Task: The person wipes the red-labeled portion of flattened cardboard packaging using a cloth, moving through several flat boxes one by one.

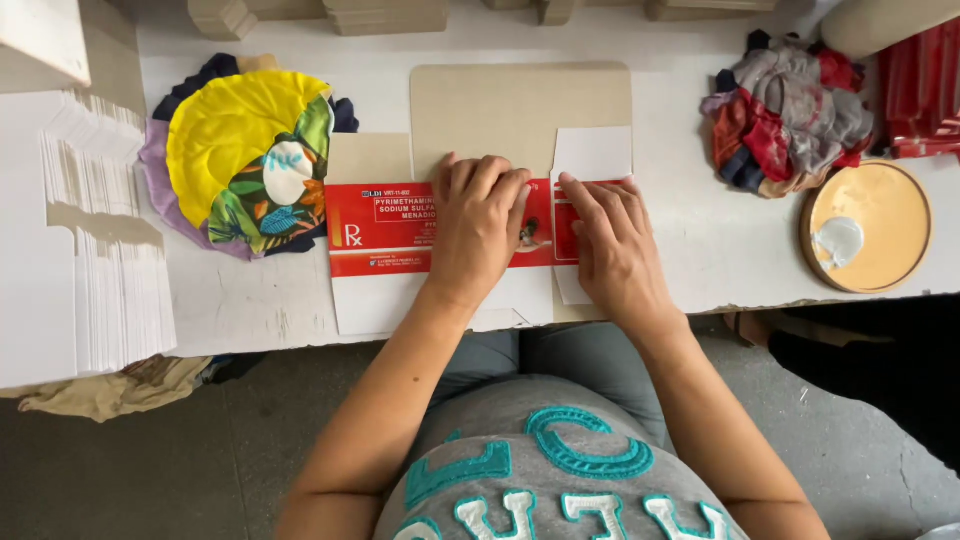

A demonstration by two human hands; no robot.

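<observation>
A flat red-and-white carton blank [385,232] lies on the white table [700,250], with tan unprinted flaps showing above it. My left hand [478,225] presses flat on the middle of the red panel, fingers together. My right hand [612,245] rests beside it on the blank's right end, fingertips at a white flap [592,152]. Neither hand grips anything; both lie palm down on the carton.
A tall stack of white flat blanks [110,240] stands at the left. A bundle of yellow and patterned cloth [245,150] lies behind it. Crumpled rags [790,115] and a round tan lid with white paste [868,228] sit at the right. The table's front edge runs just below the carton.
</observation>
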